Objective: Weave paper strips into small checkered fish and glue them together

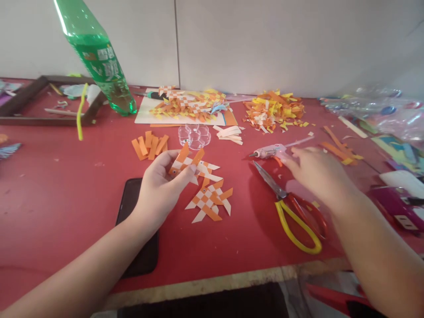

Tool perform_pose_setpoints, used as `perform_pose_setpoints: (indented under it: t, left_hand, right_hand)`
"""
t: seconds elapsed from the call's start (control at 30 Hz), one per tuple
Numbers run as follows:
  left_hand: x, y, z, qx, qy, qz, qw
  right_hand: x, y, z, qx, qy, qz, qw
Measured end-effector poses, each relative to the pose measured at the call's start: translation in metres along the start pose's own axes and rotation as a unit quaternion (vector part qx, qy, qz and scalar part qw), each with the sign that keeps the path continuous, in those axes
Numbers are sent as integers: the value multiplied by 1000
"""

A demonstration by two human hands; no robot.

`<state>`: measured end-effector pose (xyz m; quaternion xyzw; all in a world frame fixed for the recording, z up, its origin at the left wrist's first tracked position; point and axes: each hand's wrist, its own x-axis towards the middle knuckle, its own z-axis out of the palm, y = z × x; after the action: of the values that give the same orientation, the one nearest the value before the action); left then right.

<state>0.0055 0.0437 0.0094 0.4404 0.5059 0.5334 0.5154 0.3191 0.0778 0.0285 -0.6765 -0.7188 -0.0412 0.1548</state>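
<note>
My left hand (159, 181) pinches a small fish woven from orange and white paper strips (192, 165) just above the red table (66, 185). Another woven paper fish (209, 201) lies flat right below it. My right hand (316, 172) is blurred by motion, fingers stretched out and empty, hovering over the handle end of a white glue gun (271, 151). Scissors with a yellow and red handle (291, 207) lie under and beside that hand.
A black phone (137, 229) lies under my left wrist. Orange strips (149, 145), a clear plastic dish (194, 136), white strips (230, 134), a paper scrap pile (273, 110), woven pieces on white card (188, 106), a green bottle (99, 57), a wooden frame (20, 99) and plastic bags (380, 110) surround me.
</note>
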Motion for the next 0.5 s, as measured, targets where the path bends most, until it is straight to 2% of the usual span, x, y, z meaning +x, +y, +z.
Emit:
perform_pose_setpoints:
  t: [0.03,0.1,0.2,0.27,0.37,0.5]
  left_hand:
    - [0,0,0,-5,-2,2,1000]
    - [1,0,1,-9,-3,2,1000]
    - [2,2,1,4,0,1,1000]
    - [2,3,1,17,2,4,1000]
    - [1,5,1,22,2,6,1000]
    - [2,4,1,3,-10,-7,1000]
  right_hand:
    - [-4,-13,0,-19,20,-6,1000]
    - [-15,-46,1,-21,20,-43,999]
    - [-33,-98,9,59,-80,-156,983]
    - [-42,-121,16,82,-108,-177,975]
    - [-47,-135,22,127,-134,-181,966]
    - [-47,-134,11,268,-189,-133,935]
